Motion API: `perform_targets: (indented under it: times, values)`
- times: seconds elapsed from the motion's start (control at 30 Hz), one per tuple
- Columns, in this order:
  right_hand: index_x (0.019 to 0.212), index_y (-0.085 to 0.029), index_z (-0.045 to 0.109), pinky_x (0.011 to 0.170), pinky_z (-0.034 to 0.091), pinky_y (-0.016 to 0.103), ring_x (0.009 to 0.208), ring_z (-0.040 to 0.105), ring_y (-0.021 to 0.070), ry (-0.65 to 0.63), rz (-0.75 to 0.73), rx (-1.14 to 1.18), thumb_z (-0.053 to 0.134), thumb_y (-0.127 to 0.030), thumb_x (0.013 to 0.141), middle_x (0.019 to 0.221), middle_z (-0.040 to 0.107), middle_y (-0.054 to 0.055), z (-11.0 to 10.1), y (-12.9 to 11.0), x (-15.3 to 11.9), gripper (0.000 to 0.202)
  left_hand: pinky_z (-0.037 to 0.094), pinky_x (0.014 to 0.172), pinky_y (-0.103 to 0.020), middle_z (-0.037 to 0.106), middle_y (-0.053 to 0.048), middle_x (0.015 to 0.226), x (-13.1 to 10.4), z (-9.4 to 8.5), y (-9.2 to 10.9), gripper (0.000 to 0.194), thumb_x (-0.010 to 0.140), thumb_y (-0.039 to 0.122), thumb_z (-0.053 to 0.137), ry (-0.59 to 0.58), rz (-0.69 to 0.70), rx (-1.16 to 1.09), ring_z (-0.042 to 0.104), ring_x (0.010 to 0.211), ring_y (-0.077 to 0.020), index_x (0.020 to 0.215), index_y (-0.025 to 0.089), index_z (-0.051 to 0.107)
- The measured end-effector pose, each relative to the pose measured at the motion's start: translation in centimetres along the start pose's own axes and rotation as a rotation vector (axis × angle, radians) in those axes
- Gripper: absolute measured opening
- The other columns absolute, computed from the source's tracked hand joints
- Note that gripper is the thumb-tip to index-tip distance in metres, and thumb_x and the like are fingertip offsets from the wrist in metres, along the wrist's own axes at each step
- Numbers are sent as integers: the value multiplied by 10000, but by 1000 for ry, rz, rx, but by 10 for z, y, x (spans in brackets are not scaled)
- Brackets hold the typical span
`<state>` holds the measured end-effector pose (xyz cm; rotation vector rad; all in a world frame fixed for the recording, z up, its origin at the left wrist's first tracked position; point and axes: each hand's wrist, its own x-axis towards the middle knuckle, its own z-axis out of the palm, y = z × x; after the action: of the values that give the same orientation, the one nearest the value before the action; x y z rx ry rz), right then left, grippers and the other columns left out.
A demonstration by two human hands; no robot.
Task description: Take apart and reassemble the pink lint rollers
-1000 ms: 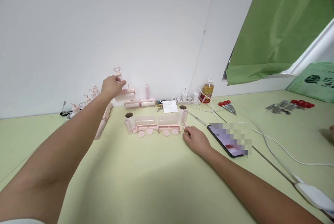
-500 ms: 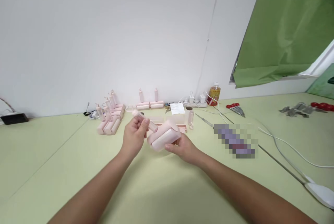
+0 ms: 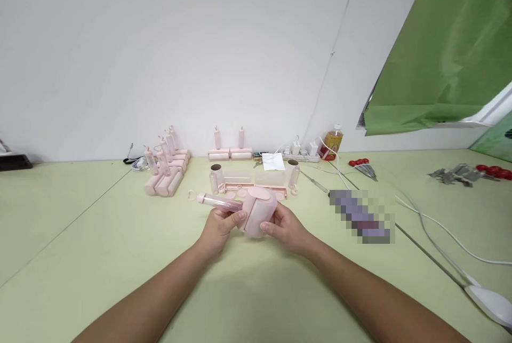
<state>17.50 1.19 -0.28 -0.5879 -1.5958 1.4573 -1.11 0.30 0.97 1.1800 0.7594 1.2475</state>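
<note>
A pale pink lint roller (image 3: 261, 215) is held up over the table between both my hands. Its clear handle (image 3: 220, 202), with a loop at the tip, points out to the left, and its inner end meets the roller body. My left hand (image 3: 219, 230) is closed around the joint of handle and body, thumb pressed on the body's left edge. From the right, my right hand (image 3: 288, 228) grips the other end, its thumb on the front and its other fingers partly hidden behind.
Behind stand two sticky rolls (image 3: 216, 175) beside clear covers (image 3: 270, 178) and pink parts. Several assembled rollers (image 3: 170, 182) sit at left, two more (image 3: 240, 154) by the wall. A screwdriver (image 3: 316, 182), bottle (image 3: 332, 143), power strip (image 3: 308, 158) and cables lie right.
The handle, earlier slanting across the front of the roller in my left hand, now lies nearly level with its end at the body. The roller has turned more upright, and my left hand has come closer.
</note>
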Motion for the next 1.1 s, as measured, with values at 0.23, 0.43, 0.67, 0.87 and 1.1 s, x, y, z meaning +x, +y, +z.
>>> perform_targets:
  times: [0.23, 0.43, 0.67, 0.87, 1.1]
  values:
    - [1181, -202, 528, 765, 512, 356, 937, 623, 242, 151, 18, -201, 662, -498, 754, 1068, 654, 90, -17, -6, 0, 538, 486, 736, -261, 716, -37, 949, 4, -8, 6, 347, 600, 384, 823, 266, -8, -199, 632, 873, -194, 874, 201, 714]
    - [1172, -219, 598, 773, 468, 341, 906, 599, 232, 350, 142, -1002, 638, -410, 755, 1086, 646, 78, -52, -28, 0, 460, 468, 619, -202, 681, 11, 818, 12, -21, 11, 297, 595, 365, 837, 356, -18, -270, 597, 709, -109, 767, 190, 671]
    - [1193, -197, 613, 872, 449, 366, 1049, 583, 271, 130, 260, -1155, 642, -410, 768, 1211, 616, 101, -66, -22, -3, 476, 457, 591, -201, 681, -16, 786, 11, -23, 3, 372, 608, 376, 827, 349, -124, -211, 595, 691, -119, 879, 159, 693]
    - [1260, -198, 575, 1020, 376, 400, 1189, 520, 265, 176, 210, -1133, 642, -355, 790, 1318, 553, 103, -80, -7, 1, 500, 447, 597, -208, 699, -25, 822, 12, -22, 1, 393, 587, 386, 830, 335, -144, -174, 600, 689, -127, 877, 158, 696]
    - [1267, -205, 562, 1010, 397, 382, 1169, 533, 239, 261, 190, -1129, 584, -240, 804, 1330, 515, 99, -84, 3, 5, 466, 441, 600, -219, 694, -28, 793, 11, -20, 0, 432, 558, 414, 838, 342, -138, -151, 593, 658, -126, 868, 148, 699]
